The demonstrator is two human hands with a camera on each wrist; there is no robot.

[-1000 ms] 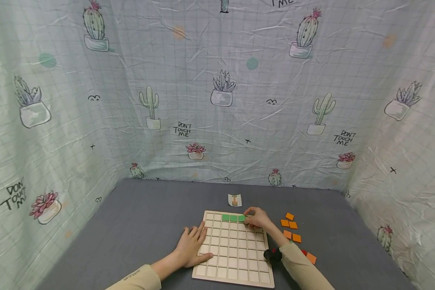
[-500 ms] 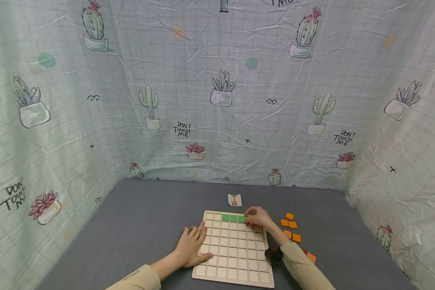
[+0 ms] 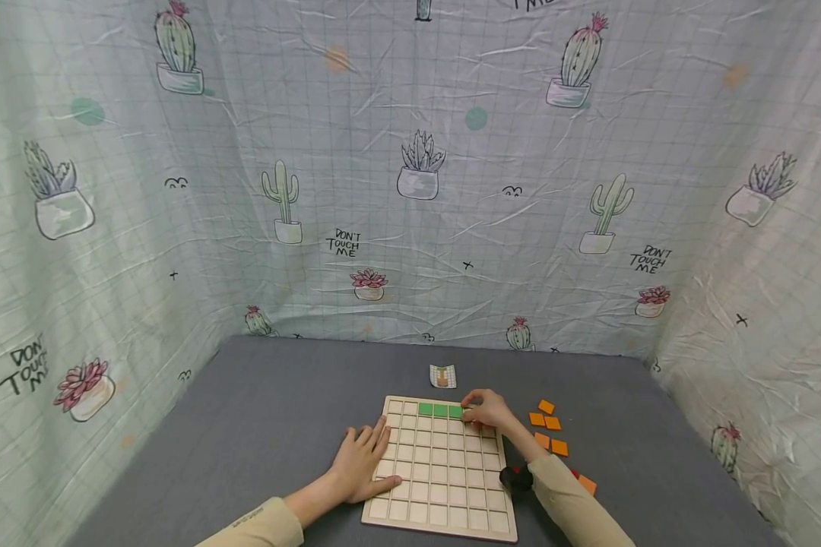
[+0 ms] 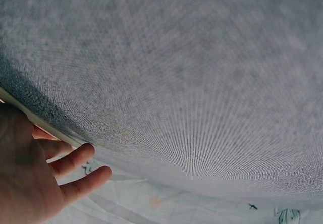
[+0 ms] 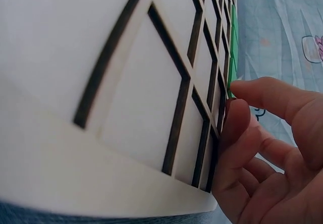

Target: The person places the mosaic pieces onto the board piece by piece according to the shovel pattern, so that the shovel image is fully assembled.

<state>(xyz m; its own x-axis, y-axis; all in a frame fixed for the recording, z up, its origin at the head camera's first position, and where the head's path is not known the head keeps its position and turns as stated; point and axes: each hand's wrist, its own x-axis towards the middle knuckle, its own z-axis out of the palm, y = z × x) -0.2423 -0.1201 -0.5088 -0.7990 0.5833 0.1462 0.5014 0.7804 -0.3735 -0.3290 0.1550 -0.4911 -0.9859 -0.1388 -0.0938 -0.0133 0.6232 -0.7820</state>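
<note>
Squares of flat green tile [image 3: 441, 411], three side by side, fill the third, fourth and fifth cells from the left in the far row of a pale wooden gridded board [image 3: 441, 459], so the strip they make has its long axis running left to right, along the far edge. At the right-hand end of this strip is the person's right hand [image 3: 486, 412], bent thumb and forefinger close together beside the last green square; the gap between the fingertips is narrow, but neither the head view nor the right wrist view shows clearly whether a tile is pinched there, so I cannot tell. From that grip the green strip stretches leftward, while the cells at the far right corner are partly hidden by the hand. The right hand is plainly the nearer one: the left hand [image 3: 366, 465] lies with fingers spread over the board's left edge, holding nothing, well apart from the green squares. Loose orange square tiles [image 3: 552, 423] lie beyond the board's right edge, on the opposite side of the right hand's fingertips from the green strip.
</note>
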